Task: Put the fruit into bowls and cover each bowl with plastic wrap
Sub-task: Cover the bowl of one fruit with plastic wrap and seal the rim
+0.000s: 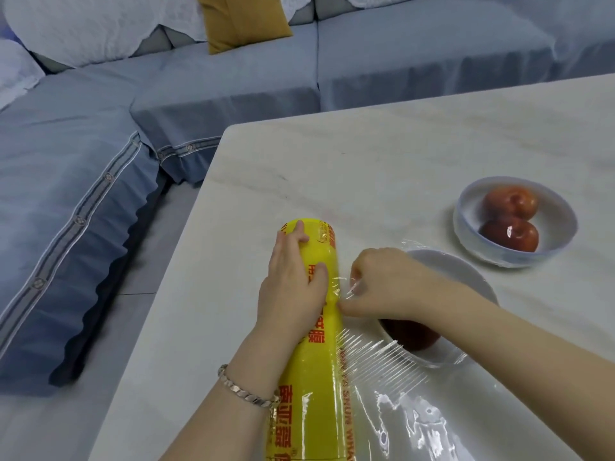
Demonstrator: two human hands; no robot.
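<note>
On the desk point(382, 154), the left hand point(291, 287) presses flat on the yellow wrap roll point(319, 361); the right hand point(382, 284) pinches its film point(376, 357) over the near bowl point(459, 274). 2 apples point(511, 201) sit in the far bowl point(562, 221).

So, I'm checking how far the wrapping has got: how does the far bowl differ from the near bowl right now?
The far bowl stands clear of both hands, while the near bowl lies under the right hand. The far bowl shows two red fruits in full, with film that looks stretched over it; the near bowl shows one dark red fruit, partly hidden, and its film still runs to the yellow roll pinned by the left hand. Both are white and sit on the table.
</note>
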